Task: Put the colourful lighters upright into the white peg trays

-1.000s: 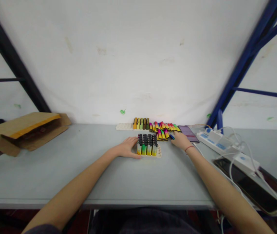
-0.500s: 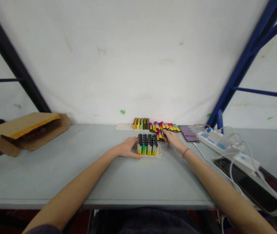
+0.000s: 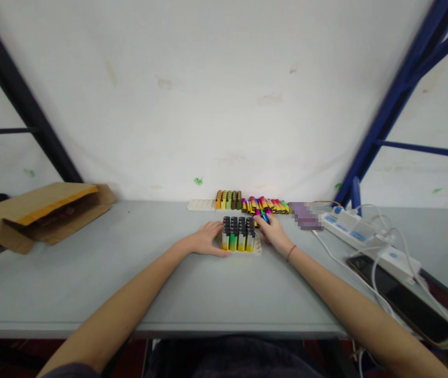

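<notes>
A white tray holds several upright lighters with black tops. My left hand rests against the tray's left side, fingers curled around it. My right hand is at the tray's right back corner, pinching a blue-tipped lighter just above the tray. Behind lies a pile of loose coloured lighters. A second white tray with a few upright lighters stands at the wall.
An open cardboard box lies on its side at the left. A phone, a white power strip with cables and another phone crowd the right side. Blue and black frame bars flank the table.
My right hand came left from beside the phone, over the loose pile, to the tray's right edge with a lighter in its fingers. My left hand stayed put.
</notes>
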A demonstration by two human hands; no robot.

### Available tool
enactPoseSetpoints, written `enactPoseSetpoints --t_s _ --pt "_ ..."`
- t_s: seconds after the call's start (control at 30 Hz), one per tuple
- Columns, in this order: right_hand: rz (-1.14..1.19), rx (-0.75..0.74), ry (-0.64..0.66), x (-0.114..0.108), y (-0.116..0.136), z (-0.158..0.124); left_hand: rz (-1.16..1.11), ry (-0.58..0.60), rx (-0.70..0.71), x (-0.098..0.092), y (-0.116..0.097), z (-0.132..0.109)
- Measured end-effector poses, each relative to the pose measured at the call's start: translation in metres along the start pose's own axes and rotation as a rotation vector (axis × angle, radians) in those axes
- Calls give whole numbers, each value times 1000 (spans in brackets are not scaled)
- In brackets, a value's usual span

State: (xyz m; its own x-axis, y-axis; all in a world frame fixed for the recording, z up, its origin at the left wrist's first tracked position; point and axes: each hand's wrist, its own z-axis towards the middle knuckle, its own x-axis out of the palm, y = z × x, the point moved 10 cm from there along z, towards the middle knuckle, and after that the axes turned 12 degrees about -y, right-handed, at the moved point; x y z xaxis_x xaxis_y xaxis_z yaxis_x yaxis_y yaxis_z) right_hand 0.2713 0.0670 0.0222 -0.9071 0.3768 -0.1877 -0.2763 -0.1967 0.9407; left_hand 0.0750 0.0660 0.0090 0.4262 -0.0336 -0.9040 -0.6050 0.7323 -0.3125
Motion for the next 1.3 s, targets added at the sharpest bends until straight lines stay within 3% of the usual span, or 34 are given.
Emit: enactPoseSetpoints --t_s 0.1,0.27,0.5,0.73,0.87,0.97,1.07,1.3 --pt "-138 -250 -99 -10 22 1 1 -3 6 -1 -1 0" --pt "-191 -300 -20 -6 35 -4 10 -4 9 0 0 0" --pt "-100 -136 20 -9 23 1 -2 -6 -6 0 1 0" --pt "217 81 192 12 13 -3 3 3 -12 1 1 0" --pt "261 340 164 17 -12 -9 0 4 -10 1 2 0" --pt "286 432 104 17 -24 -12 -1 1 -9 2 3 0" --pt "276 421 56 14 -28 -11 -1 -1 -3 1 3 0" --pt "174 173 18 8 -26 -2 -7 -1 -12 0 1 0"
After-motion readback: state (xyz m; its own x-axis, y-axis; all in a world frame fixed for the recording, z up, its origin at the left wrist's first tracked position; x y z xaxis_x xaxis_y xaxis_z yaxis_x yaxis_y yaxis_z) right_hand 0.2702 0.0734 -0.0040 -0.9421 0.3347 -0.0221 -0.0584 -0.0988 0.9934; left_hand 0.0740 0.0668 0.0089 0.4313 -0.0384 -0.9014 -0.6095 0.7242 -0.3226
